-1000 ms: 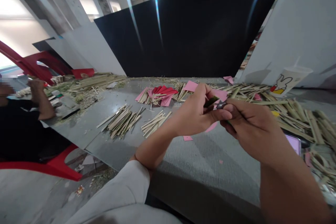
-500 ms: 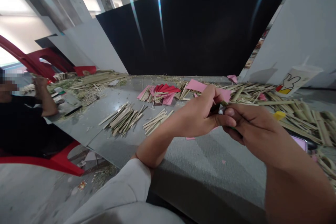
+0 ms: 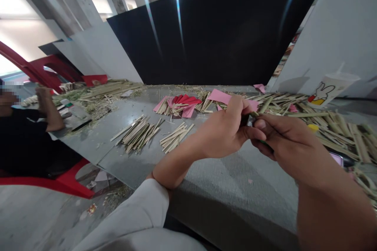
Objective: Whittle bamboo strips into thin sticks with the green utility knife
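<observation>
My left hand (image 3: 222, 135) is closed, with thumb and fingers pinched around a short greenish stalk piece (image 3: 253, 114), mostly hidden by the fingers. Against it, my right hand (image 3: 290, 141) is closed on a small shiny metal blade (image 3: 250, 120). A bit of green shows under the right fingers, perhaps the blade's handle. Both hands meet above the grey table (image 3: 218, 180). Beyond them lie pink paper (image 3: 219, 96) and a fan of red and pink paper with strips (image 3: 181, 104). Cut strips form a larger pile (image 3: 138, 133) and a smaller pile (image 3: 176, 137) to the left.
Split stalks (image 3: 338, 125) cover the table's right side, near a rabbit-print cup (image 3: 331, 88) and a partly hidden phone (image 3: 337, 159). A black panel (image 3: 218, 31) stands along the back. At far left, a person in black (image 3: 23, 137) sits on a red chair (image 3: 67, 180).
Both hands have shifted slightly to the right while staying together around the stalk piece and blade. The piles on the table lie as before.
</observation>
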Motion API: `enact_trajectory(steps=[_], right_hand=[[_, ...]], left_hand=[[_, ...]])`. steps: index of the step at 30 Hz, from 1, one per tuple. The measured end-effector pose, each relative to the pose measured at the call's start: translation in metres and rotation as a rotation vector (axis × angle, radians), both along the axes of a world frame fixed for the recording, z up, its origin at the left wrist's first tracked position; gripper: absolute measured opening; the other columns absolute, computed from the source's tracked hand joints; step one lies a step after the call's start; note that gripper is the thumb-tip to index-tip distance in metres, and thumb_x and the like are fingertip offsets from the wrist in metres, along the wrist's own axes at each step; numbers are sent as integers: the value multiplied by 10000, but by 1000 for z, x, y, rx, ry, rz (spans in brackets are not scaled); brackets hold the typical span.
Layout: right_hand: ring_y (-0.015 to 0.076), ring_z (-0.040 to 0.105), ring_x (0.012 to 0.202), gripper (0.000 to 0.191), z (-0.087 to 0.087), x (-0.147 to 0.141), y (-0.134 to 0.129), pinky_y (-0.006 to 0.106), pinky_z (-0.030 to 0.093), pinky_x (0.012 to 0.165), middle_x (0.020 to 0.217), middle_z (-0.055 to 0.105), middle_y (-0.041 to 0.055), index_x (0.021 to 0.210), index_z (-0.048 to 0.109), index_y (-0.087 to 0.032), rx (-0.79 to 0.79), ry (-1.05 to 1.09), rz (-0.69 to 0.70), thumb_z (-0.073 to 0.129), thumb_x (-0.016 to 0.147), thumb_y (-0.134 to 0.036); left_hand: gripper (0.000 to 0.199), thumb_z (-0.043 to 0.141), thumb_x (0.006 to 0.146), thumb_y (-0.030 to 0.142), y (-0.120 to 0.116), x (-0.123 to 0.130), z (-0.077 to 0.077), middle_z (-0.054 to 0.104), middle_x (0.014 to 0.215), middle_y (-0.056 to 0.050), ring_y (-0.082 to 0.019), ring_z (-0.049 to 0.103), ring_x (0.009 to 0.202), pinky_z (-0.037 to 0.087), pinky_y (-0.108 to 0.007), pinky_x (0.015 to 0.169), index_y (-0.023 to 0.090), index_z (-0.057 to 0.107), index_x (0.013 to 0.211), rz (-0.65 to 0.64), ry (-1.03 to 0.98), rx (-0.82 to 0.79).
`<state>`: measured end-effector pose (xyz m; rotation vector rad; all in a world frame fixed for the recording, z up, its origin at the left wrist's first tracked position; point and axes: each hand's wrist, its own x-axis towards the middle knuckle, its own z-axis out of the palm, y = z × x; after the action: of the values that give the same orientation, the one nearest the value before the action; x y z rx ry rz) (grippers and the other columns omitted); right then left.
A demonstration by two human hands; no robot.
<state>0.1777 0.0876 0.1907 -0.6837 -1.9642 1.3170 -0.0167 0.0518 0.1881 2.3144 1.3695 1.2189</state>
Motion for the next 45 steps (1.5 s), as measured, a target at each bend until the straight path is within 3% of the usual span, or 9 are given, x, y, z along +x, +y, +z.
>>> enact_trajectory(steps=[10, 15, 19, 26, 32, 39, 45], right_hand=[[110, 311, 527, 413, 3, 1, -1, 283, 222, 486, 576, 380, -27, 703, 456, -215, 101, -21, -73, 534, 1105, -269], [120, 362, 567, 361, -5, -9, 4, 285, 271, 527, 616, 447, -20, 715, 466, -214, 302, -39, -199, 526, 1071, -211], [129, 365, 590, 339, -14, -18, 7, 302, 254, 558, 646, 461, -21, 741, 460, -215, 442, -54, -331, 547, 1068, -239], [121, 373, 565, 406, -9, -14, 4, 283, 290, 522, 632, 435, -37, 726, 448, -230, 227, -21, -99, 496, 1117, -325], [124, 358, 593, 303, -7, -19, 0, 285, 275, 528, 638, 457, -25, 701, 439, -225, 305, -18, -141, 527, 973, -126], [109, 344, 585, 344, -7, -8, 4, 257, 303, 514, 666, 411, -30, 738, 412, -221, 71, 5, -23, 558, 1049, -225], [119, 354, 573, 385, -2, -5, 2, 285, 288, 526, 632, 428, -17, 708, 448, -218, 196, 3, -93, 538, 1083, -219]], left_hand=[[525, 656, 999, 676, 5, 6, -1, 604, 1003, -10, -154, 593, 823, 456, -320, 711, 267, 328, 1031, -52, -145, -25], [602, 703, 939, 748, 22, -5, -7, 560, 898, 25, -141, 504, 732, 426, -321, 657, 269, 344, 999, -118, -163, -43], [561, 637, 984, 748, 28, -13, -8, 534, 882, 30, -144, 494, 752, 411, -324, 672, 263, 355, 988, -128, -157, -22], [538, 705, 974, 673, 10, -12, 5, 519, 902, 31, -137, 474, 765, 387, -326, 686, 253, 372, 1013, -157, -140, -171], [525, 723, 969, 645, 6, -14, 9, 501, 911, 23, -143, 457, 779, 388, -334, 700, 252, 381, 1034, -101, -117, -190], [611, 687, 932, 781, 15, -13, 0, 503, 919, 18, -141, 456, 755, 379, -333, 669, 255, 396, 1047, -192, -127, -58], [624, 639, 935, 824, 21, -4, -10, 503, 919, 17, -144, 484, 756, 403, -335, 664, 266, 370, 1016, -148, -172, 27]])
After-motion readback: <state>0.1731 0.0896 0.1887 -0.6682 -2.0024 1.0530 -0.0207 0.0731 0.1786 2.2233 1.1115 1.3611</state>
